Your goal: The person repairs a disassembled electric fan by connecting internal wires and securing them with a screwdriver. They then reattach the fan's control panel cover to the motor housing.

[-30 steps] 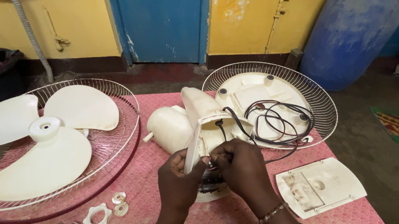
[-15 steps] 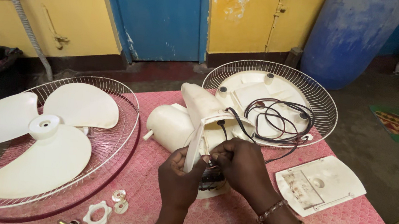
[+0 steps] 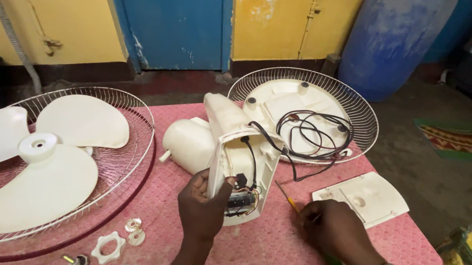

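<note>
My left hand (image 3: 200,205) grips the lower end of an open white fan body (image 3: 234,150) standing tilted on the pink table (image 3: 269,259). Inside its open housing I see black wires and a switch block (image 3: 240,200). My right hand (image 3: 334,230) rests on the table to the right, closed around a screwdriver (image 3: 293,203) with a yellow shaft. Black cables (image 3: 305,137) run from the housing into a wire fan guard (image 3: 308,114) behind it.
A second wire guard (image 3: 136,134) at left holds a white three-blade fan blade (image 3: 41,153). A white cover plate (image 3: 360,198) lies at right. A white plastic nut (image 3: 107,247) and small parts lie near the front edge. A blue barrel (image 3: 392,41) stands behind.
My right hand has left the fan housing and moved right and down onto the table, where it now holds the screwdriver. My left hand still holds the housing.
</note>
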